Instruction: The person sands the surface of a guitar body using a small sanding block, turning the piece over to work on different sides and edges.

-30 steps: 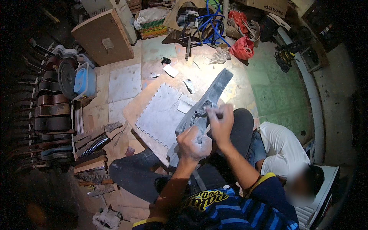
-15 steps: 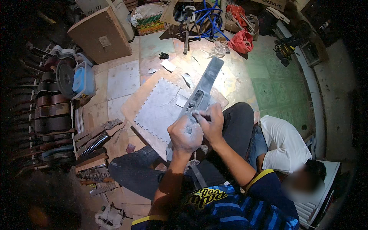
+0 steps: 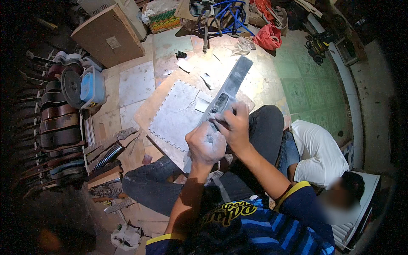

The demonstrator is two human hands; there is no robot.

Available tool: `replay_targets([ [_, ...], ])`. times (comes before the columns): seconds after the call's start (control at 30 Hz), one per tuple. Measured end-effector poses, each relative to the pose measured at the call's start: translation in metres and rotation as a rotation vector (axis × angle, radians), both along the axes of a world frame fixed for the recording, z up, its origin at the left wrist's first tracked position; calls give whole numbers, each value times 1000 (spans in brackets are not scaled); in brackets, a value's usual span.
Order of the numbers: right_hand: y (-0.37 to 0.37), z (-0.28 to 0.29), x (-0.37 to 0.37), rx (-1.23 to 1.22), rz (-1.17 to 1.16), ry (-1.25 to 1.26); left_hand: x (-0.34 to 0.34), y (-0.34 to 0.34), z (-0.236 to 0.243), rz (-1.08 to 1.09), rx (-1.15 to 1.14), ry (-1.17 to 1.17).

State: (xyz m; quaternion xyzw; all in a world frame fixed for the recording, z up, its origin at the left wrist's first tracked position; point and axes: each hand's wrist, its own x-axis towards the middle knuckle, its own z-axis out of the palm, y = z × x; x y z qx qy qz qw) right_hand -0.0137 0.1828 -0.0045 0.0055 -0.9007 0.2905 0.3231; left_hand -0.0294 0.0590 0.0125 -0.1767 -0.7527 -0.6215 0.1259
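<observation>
A long grey piece point(image 3: 239, 76), powdered with pale dust, slants from between my legs up toward the far right. Its far end is wide and flat, and a dark hollow point(image 3: 221, 102) is cut into its middle. My left hand point(image 3: 206, 143), whitened by dust, is closed on the near part. Beside it on the right, my right hand point(image 3: 231, 125) bends over the piece just below the hollow, fingers pinched. What the pinch holds, if anything, is hidden. Under the piece lies a pale mat with a toothed edge point(image 3: 170, 114) on a board.
Paper scraps point(image 3: 185, 65) lie beyond the mat. Several guitar bodies point(image 3: 59, 123) line the left, near a blue-lidded tub point(image 3: 88, 88). A saw point(image 3: 108, 157) and other tools lie lower left. A person in a white shirt point(image 3: 318, 153) is close on my right.
My right hand has shifted slightly up along the grey piece, toward the hollow. My left hand keeps its hold. The whole view has tilted a little.
</observation>
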Motion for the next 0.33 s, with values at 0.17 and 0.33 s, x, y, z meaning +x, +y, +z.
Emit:
replay_targets([
  [0.17, 5, -10, -6, -123, -46, 16, -2, 5, 5, -45, -20, -3],
  [0.33, 6, -42, 12, -255, -69, 8, -17, 0, -9, -32, 74, -75],
])
